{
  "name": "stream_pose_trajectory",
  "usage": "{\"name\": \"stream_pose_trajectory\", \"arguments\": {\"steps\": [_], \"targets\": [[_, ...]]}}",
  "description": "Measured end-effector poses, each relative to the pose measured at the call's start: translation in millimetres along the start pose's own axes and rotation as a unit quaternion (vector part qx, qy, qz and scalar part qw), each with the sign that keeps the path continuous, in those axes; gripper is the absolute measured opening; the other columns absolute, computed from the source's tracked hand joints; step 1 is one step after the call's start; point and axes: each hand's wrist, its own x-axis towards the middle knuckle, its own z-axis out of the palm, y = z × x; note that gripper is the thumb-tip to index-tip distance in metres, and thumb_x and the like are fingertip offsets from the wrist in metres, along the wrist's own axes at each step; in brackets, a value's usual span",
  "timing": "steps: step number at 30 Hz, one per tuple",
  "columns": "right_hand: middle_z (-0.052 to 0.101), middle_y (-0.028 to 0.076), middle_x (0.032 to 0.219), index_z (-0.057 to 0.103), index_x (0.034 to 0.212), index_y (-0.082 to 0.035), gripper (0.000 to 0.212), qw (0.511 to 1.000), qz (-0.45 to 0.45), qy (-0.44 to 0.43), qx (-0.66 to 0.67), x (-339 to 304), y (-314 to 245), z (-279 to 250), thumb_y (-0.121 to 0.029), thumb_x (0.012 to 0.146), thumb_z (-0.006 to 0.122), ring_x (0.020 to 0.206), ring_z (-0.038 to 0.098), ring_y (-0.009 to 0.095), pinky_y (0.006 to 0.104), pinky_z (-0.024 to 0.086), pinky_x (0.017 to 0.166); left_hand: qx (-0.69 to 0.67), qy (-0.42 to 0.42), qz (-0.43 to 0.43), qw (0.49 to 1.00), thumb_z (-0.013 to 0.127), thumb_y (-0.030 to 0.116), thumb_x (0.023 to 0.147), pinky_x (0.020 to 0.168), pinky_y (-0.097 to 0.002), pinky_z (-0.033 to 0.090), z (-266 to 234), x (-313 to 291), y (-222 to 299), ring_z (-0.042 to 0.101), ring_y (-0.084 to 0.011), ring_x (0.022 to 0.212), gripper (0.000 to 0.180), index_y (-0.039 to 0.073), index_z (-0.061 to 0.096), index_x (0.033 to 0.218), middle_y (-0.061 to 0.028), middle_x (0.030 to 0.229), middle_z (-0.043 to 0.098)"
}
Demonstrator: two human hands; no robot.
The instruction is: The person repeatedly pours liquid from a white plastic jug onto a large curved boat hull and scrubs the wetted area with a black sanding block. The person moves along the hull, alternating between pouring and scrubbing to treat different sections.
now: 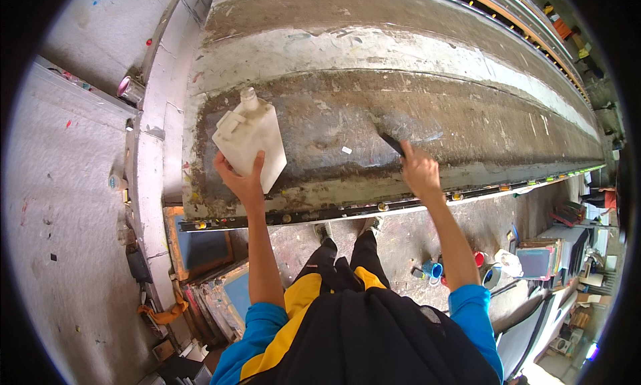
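My left hand (242,182) is wrapped around the lower side of an off-white plastic jug (252,139). The jug has a moulded handle and a short neck, which points away from me. It is at the left end of a long, stained worktable (320,111). My right hand (421,175) is closed on a narrow black tool (391,144), its far end at the table surface; its exact kind cannot be made out. A shiny wet-looking patch surrounds that end. Between the hands lies a small white scrap (346,150).
Knobs line the table's near edge (382,207). Framed screens (200,243) lean below left, and more frames (536,261) stand at right. On the floor are a blue container (433,270) and a red one (479,259). A pale wall (155,128) borders the left end.
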Motion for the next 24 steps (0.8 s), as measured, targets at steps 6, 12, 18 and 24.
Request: {"name": "stream_pose_trajectory", "arguments": {"steps": [6,12,18,24], "targets": [[0.059,0.013,0.083,0.052,0.101,-0.004,0.033,0.992,-0.089,0.086,0.02,-29.1,-45.3,2.8,0.002,0.068,0.054,0.07,0.058,0.028,0.0381,0.048,0.065,0.006,0.027,0.004,1.0,0.077,0.011,0.065,0.087,-0.034,0.036,-8.6,3.8,9.4,0.044,-0.0204,0.099,0.065,0.002,0.037,0.115,-0.0107,0.107,0.043],[0.059,0.012,0.085,0.052,0.102,-0.007,0.037,0.987,-0.137,0.066,0.059,-32.7,-101.1,-0.5,0.001,0.066,0.055,0.075,0.059,0.026,0.0364,0.047,0.067,0.0,0.059,0.015,0.998,0.077,0.012,0.065,0.089,-0.0343,0.035,-22.0,6.3,9.4,0.044,-0.0209,0.099,0.064,0.002,0.037,0.115,-0.0113,0.107,0.043],[0.059,0.012,0.084,0.05,0.102,-0.009,0.033,0.986,-0.122,0.041,0.104,-20.9,-97.6,-8.5,-0.003,0.07,0.056,0.071,0.059,0.027,0.0372,0.048,0.061,0.009,0.068,0.017,0.998,0.078,0.013,0.064,0.089,-0.0338,0.035,-28.4,2.9,14.9,0.044,-0.0211,0.099,0.065,0.002,0.037,0.115,-0.0113,0.106,0.043],[0.057,0.011,0.076,0.048,0.098,-0.01,0.023,0.995,-0.049,0.072,0.039,16.4,-55.6,-3.9,-0.005,0.076,0.054,0.062,0.058,0.027,0.0373,0.047,0.053,0.019,0.052,0.002,0.998,0.077,0.012,0.064,0.089,-0.0331,0.035,-33.0,-2.7,25.1,0.044,-0.0209,0.098,0.065,0.002,0.037,0.114,-0.0108,0.106,0.043]]}}
